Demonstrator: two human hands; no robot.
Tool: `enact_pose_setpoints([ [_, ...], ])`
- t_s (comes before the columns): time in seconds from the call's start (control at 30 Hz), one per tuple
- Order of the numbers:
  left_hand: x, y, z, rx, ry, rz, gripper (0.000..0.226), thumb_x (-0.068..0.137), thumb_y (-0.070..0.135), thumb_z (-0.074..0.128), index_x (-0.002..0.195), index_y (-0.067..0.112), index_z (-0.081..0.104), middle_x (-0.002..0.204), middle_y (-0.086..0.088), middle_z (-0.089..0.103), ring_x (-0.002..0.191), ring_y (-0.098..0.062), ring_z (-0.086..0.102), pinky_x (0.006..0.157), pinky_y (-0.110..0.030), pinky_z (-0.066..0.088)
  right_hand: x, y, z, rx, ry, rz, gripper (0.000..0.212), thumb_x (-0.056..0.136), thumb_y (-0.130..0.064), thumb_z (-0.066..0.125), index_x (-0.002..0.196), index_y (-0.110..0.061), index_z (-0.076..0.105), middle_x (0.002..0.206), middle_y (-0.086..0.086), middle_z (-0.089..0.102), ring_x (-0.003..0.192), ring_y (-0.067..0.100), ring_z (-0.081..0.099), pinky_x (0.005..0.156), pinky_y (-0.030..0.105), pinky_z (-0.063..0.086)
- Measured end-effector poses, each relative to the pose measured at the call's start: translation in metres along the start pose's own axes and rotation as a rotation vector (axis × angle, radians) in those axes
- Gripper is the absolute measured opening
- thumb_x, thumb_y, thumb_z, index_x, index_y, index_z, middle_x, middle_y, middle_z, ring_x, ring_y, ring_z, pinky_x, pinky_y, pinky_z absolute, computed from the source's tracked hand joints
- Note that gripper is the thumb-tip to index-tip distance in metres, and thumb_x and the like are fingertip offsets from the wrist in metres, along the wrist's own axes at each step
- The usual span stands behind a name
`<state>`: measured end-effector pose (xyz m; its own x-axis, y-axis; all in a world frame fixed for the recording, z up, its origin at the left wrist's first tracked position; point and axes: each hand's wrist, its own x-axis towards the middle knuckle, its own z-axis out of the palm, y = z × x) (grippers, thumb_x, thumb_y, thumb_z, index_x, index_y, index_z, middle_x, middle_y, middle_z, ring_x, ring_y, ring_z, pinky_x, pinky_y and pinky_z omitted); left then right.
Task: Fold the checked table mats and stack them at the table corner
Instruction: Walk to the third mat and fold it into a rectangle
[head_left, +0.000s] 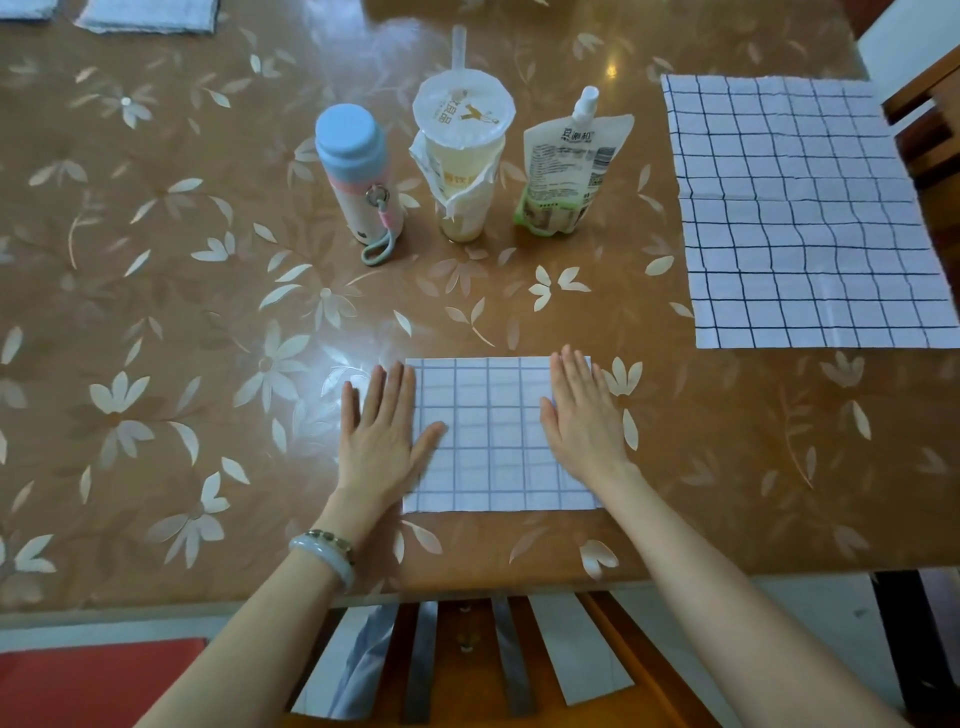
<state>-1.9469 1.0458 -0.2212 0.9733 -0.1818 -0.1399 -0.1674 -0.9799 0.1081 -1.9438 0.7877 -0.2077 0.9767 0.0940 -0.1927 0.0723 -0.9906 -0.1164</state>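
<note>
- We see the folded mat (493, 436) lying flat on the bench (727, 467) at 6 o'clock, close to the near edge.
- Our left hand (382, 431) lies flat on the mat's 9 o'clock edge with fingers straight, the outer ones over the bench, gripping nothing.
- Our right hand (579, 415) presses flat on the mat's 3 o'clock edge, fingers straight and close together, also gripping nothing.
- A bracelet (324, 558) sits on our left wrist.
- A second mat (800, 208) lies unfolded at 2 o'clock, well apart from the folded one and reaching the bench's 3 o'clock edge.
- At 12 o'clock stand a flask (356, 171), a sealed cup (462, 150) with a straw and a pouch (569, 166), upright in a row.
- Pale cloths (150, 15) lie at 11 o'clock, cut off by the frame.
- A wooden chair (467, 649) shows below the bench edge.
</note>
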Motion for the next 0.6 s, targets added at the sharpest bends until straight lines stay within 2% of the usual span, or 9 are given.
enact_pose_setpoints([
  [0.1,0.002,0.007,-0.012,-0.028,0.054,-0.070,0.081,0.095,0.064,0.011,0.149,0.004,0.008,0.158,-0.015,0.014,0.147,-0.025,0.003,0.117,-0.050,0.001,-0.001,-0.001,0.000,-0.022,0.001,0.018,0.061,0.098,-0.037,0.012,0.149,-0.003,0.016,0.157,0.015,0.015,0.146,0.026,0.010,0.119,0.040,0.005],
  [0.27,0.011,0.080,-0.021,-0.093,0.021,0.147,0.081,0.094,0.066,0.001,0.151,0.009,-0.001,0.160,-0.007,-0.004,0.147,-0.023,-0.006,0.118,-0.043,-0.008,0.000,-0.004,-0.001,-0.052,-0.015,0.046,0.060,0.099,-0.036,0.014,0.147,-0.001,0.024,0.154,0.016,0.026,0.144,0.027,0.021,0.117,0.046,0.009],
  [0.4,0.013,0.105,-0.004,-0.108,-0.043,0.133,0.083,0.090,0.066,-0.008,0.150,0.009,-0.001,0.158,-0.006,-0.007,0.146,-0.021,-0.011,0.117,-0.043,-0.010,0.000,-0.005,-0.004,-0.044,-0.014,0.042,0.063,0.100,-0.037,0.004,0.145,-0.001,0.029,0.151,0.016,0.031,0.142,0.028,0.027,0.114,0.049,0.014],
  [0.6,0.001,0.087,0.008,-0.091,-0.060,0.115,0.080,0.095,0.064,0.006,0.151,0.007,0.010,0.160,-0.007,0.007,0.148,-0.020,0.000,0.118,-0.045,-0.003,0.000,-0.004,-0.001,-0.098,-0.014,0.043,0.061,0.098,-0.038,0.014,0.149,-0.005,0.020,0.156,0.013,0.021,0.145,0.025,0.017,0.118,0.049,0.010],
])
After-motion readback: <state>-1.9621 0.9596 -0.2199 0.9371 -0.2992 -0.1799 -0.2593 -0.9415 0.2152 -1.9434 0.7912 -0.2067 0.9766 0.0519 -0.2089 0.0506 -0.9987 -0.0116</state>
